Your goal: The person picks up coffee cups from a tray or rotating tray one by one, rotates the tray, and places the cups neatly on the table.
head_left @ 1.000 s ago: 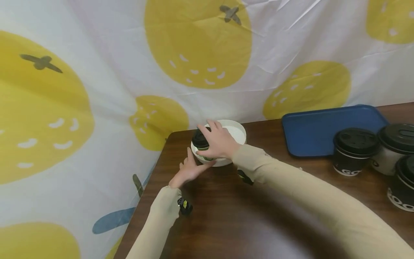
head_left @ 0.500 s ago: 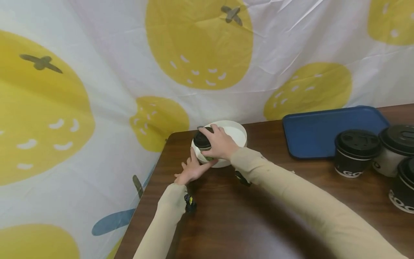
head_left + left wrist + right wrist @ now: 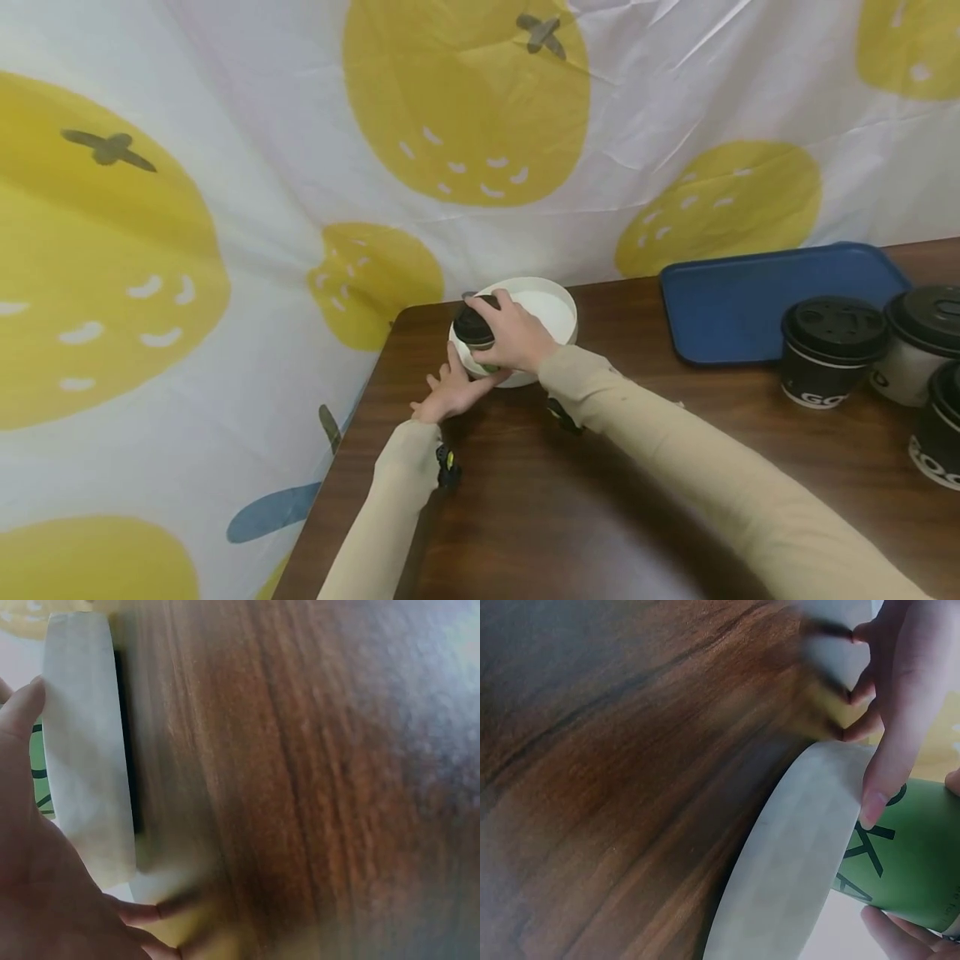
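Observation:
A green paper coffee cup [image 3: 915,855] with a black lid [image 3: 471,327] stands in the left part of a round white shallow dish [image 3: 558,304]. My right hand [image 3: 519,335] grips the cup from its right side, fingers over the lid's edge and thumb low on the near side. At the dish's near left edge is my left hand [image 3: 453,393], thumb along the rim and fingers spread straight outside the wall. The left wrist view has the dish's side wall [image 3: 86,742] beside that hand, with a strip of green cup behind it. The cup's base is hidden behind the dish wall.
A blue tray [image 3: 727,312] lies at the back right of the brown wooden table [image 3: 540,508]. Near its front edge stand a black lidded cup [image 3: 825,367], a pale lidded cup [image 3: 903,367] and another black cup [image 3: 941,433]. A fruit-print cloth [image 3: 255,167] hangs behind.
My left hand and forearm have shifted slightly right along the dish's edge. The right hand keeps its grip on the cup, nearly still. The whole head view has drifted a little.

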Motion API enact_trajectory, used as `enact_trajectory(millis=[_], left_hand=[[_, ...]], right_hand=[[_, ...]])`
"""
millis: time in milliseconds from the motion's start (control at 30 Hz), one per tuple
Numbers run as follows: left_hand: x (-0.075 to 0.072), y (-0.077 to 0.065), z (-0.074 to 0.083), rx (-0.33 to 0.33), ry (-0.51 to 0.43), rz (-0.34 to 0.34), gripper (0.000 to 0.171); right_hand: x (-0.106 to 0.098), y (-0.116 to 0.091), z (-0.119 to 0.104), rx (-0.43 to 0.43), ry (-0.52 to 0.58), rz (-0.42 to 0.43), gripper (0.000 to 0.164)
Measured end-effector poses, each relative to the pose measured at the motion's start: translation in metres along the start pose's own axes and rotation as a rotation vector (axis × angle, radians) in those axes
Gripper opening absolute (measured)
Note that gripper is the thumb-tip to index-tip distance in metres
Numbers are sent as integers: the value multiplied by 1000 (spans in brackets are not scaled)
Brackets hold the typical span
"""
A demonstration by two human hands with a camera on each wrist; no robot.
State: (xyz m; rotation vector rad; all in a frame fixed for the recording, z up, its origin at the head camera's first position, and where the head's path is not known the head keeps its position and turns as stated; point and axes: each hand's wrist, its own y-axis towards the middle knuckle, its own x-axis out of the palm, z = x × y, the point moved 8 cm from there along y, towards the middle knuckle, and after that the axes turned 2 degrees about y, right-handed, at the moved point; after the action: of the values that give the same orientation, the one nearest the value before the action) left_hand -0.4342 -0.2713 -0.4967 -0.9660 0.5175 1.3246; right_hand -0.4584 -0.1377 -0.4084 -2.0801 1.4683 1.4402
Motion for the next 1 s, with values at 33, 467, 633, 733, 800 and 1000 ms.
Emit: enact_trajectory(millis=[33,467,633,733,800,1000], left_hand=[[1,2,-1,-4,4,-3,143],[6,10,6,-27,57,10,136],[9,23,2,-39,60,21,143],[9,24,2,-27,40,36,147],[8,26,0,-12,27,44,149],[9,26,2,-12,59,29,140]], right_hand=[[0,0,1,-3,2,4,83],[-51,-18,14,-21,4,190,82],[-82,-43,21,-5,10,248,82],[-97,-65,27,-1,14,265,85],[-107,-82,31,1,12,279,85],[-134,-138,49,45,-2,312,85]])
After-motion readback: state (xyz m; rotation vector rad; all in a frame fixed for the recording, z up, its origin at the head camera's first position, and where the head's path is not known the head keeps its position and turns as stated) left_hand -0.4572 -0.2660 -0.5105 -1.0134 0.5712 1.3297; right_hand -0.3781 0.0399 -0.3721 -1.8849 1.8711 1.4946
